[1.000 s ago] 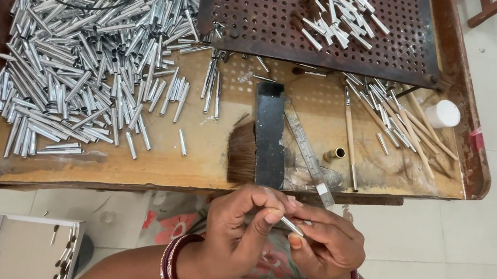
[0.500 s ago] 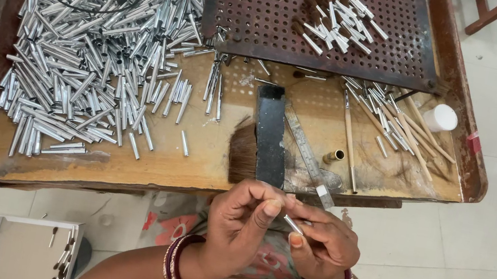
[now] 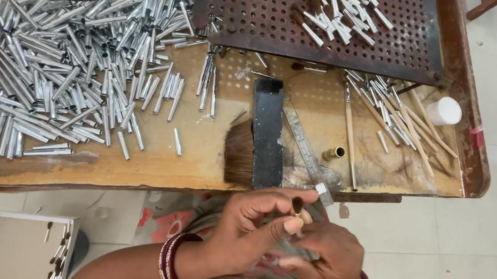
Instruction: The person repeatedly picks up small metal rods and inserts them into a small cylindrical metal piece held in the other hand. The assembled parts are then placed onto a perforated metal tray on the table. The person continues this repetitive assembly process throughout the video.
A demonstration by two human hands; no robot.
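My left hand (image 3: 258, 219) and my right hand (image 3: 326, 259) meet just below the front edge of the wooden work tray (image 3: 140, 171), over my lap. Together they pinch a small brush piece (image 3: 298, 206) with a dark hair tuft at its tip. The left thumb and forefinger close on the tuft end. The right fingers hold the lower part, which is mostly hidden. Both wrists wear red bangles.
A heap of silver metal tubes (image 3: 73, 54) fills the tray's left. A brown perforated plate (image 3: 251, 10) at the back carries several small brushes (image 3: 343, 10). A black block (image 3: 267, 132) with a hair bundle (image 3: 237, 155), wooden sticks (image 3: 402, 119), a white cup (image 3: 444, 111) and a white box (image 3: 18, 249) lie nearby.
The silver tube that showed between my fingers is now mostly covered. My left fingers have closed over the tuft end. The view has shifted slightly.
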